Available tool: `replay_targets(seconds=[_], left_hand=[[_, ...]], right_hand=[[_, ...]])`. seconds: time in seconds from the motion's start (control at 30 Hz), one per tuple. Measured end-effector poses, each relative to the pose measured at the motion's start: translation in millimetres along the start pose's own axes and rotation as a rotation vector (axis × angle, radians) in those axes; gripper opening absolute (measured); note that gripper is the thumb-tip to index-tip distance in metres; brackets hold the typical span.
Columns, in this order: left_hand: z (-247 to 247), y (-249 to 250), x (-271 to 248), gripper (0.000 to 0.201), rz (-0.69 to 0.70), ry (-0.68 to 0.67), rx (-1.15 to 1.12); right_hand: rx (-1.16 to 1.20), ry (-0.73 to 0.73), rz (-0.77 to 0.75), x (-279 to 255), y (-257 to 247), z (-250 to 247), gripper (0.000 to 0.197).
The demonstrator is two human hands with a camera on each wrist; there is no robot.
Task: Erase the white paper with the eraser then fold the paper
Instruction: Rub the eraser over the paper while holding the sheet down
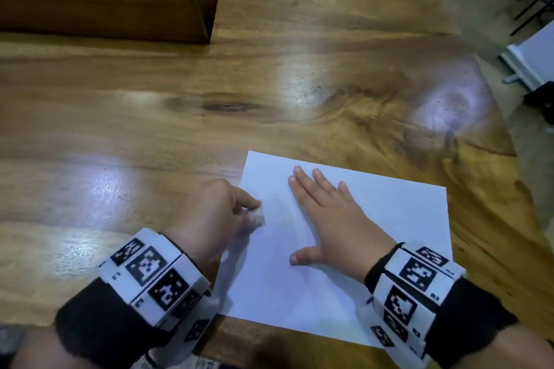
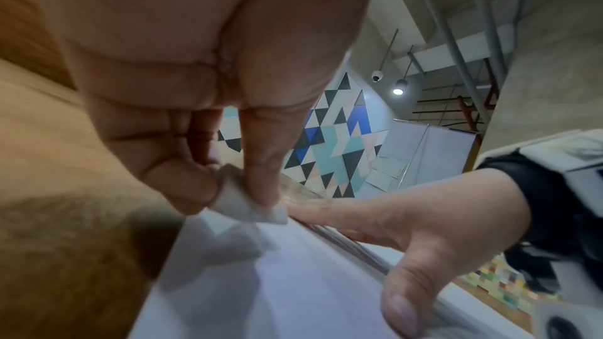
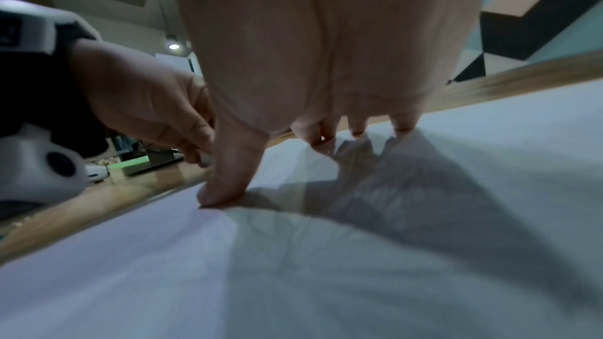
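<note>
From the head view, a smooth white paper [image 1: 344,249] lies flat on the glossy wood-grain desk [image 1: 180,117], near its front right edge. The right hand [image 1: 332,219] lies on it, palm down, fingers straight. The left hand [image 1: 209,216] pinches a small white eraser [image 1: 258,215] at the sheet's left edge. A brown cardboard box [image 1: 105,9] sits well apart, with bare wood between.

From the left wrist, thumb and fingers [image 2: 261,159] curl round the blurred eraser, which touches the paper.

From the right wrist, the fingertips [image 3: 355,128] press the sheet; the eraser is mostly hidden behind the thumb.
</note>
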State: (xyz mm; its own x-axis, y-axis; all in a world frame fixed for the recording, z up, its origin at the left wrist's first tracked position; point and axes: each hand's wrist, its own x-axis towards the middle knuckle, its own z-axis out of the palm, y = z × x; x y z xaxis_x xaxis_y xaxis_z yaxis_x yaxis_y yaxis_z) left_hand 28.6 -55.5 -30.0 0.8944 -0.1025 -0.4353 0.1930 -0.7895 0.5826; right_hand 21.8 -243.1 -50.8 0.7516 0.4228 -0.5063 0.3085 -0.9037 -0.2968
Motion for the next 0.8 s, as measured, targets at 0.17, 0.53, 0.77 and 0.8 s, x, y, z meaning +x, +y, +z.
replay_targets(seconds=[0.17,0.53,0.77,0.8], left_hand=[[-13,9,17,0.023,-0.031,0.133,0.032],[15,8,23,0.021,-0.043,0.234,0.021],[-12,26,47,0.013,0.035,0.207,0.051],[-13,27,49,0.012,0.044,0.198,0.07]], right_hand=[[0.009,0.009,-0.03,-7,1,3,0.12],[-0.077,-0.035,-0.009,4,5,-11,0.131],[-0.047,-0.043,-0.03,6,10,-7,0.131],[-0.04,-0.045,-0.028,6,10,-7,0.13]])
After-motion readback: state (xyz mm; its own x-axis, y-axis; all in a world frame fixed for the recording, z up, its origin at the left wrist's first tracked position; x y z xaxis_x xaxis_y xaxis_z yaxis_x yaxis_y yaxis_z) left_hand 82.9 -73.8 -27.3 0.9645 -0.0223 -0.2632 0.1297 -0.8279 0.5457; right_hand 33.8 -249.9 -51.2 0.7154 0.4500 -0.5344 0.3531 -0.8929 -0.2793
